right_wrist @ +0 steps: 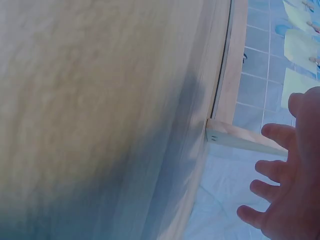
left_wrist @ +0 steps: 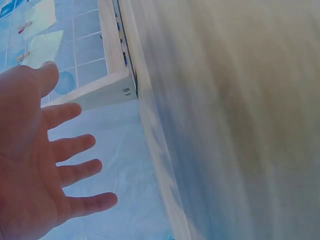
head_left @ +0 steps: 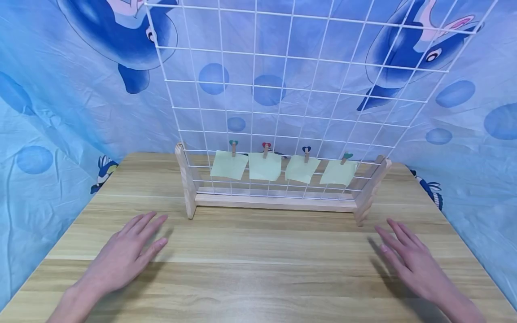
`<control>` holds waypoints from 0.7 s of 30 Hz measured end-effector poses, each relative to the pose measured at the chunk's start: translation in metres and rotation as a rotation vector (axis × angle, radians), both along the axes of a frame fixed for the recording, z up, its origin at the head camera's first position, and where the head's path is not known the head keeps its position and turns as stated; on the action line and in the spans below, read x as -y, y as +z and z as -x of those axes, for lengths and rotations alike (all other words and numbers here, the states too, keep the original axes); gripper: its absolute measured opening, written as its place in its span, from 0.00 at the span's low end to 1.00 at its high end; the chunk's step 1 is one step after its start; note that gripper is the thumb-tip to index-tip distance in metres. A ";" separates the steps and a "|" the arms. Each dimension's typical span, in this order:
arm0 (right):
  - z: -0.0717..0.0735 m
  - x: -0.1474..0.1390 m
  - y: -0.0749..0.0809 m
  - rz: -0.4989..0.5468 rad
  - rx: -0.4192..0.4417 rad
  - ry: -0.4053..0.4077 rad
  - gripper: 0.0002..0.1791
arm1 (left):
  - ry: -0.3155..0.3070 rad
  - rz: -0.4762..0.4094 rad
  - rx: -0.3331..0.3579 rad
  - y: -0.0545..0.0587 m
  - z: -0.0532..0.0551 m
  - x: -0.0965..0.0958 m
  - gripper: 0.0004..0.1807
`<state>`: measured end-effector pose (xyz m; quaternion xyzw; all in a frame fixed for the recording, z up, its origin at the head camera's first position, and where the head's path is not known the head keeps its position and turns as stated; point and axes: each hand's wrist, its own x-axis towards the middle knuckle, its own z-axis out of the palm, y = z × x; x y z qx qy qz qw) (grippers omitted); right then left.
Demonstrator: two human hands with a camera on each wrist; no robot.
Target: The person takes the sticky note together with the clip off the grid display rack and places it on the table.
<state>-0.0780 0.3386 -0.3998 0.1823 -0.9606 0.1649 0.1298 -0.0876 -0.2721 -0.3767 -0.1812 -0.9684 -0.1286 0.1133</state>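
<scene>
My left hand (head_left: 123, 255) hovers above the table at the left, fingers spread and holding nothing; the left wrist view shows its palm and separate fingers (left_wrist: 75, 147). On the other side my right hand (head_left: 414, 262) is likewise raised over the wood, with nothing in it. Between and beyond them stands a white wire grid (head_left: 286, 57) in a wooden stand (head_left: 278, 202). Four would be too many to count, so several pale green paper notes (head_left: 264, 167) hang in a row low on the grid, each under a small wooden clothespin (head_left: 233, 148) topped with a coloured heart.
The wood-grain table (head_left: 258, 264) narrows toward the back. Behind it and along both sides hangs a blue cloth (head_left: 44, 121) printed with cartoon dolphins and bubbles. The stand's left foot (head_left: 186, 184) and right foot (head_left: 371, 193) reach forward toward the hands.
</scene>
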 end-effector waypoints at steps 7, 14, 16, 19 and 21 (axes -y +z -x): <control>0.003 0.009 0.003 0.045 -0.051 0.008 0.25 | -0.021 -0.029 -0.040 0.002 0.002 -0.005 0.28; 0.007 0.019 0.004 0.092 -0.081 0.010 0.24 | -0.001 -0.048 -0.018 0.005 0.002 -0.010 0.29; 0.008 0.022 0.005 0.100 -0.083 0.006 0.24 | 0.012 -0.065 -0.008 0.007 0.003 -0.013 0.29; 0.009 0.027 0.006 0.109 -0.092 0.003 0.23 | 0.029 -0.092 -0.001 0.008 0.003 -0.017 0.28; 0.010 0.030 0.007 0.107 -0.088 0.000 0.22 | 0.034 -0.109 -0.002 0.009 0.004 -0.020 0.28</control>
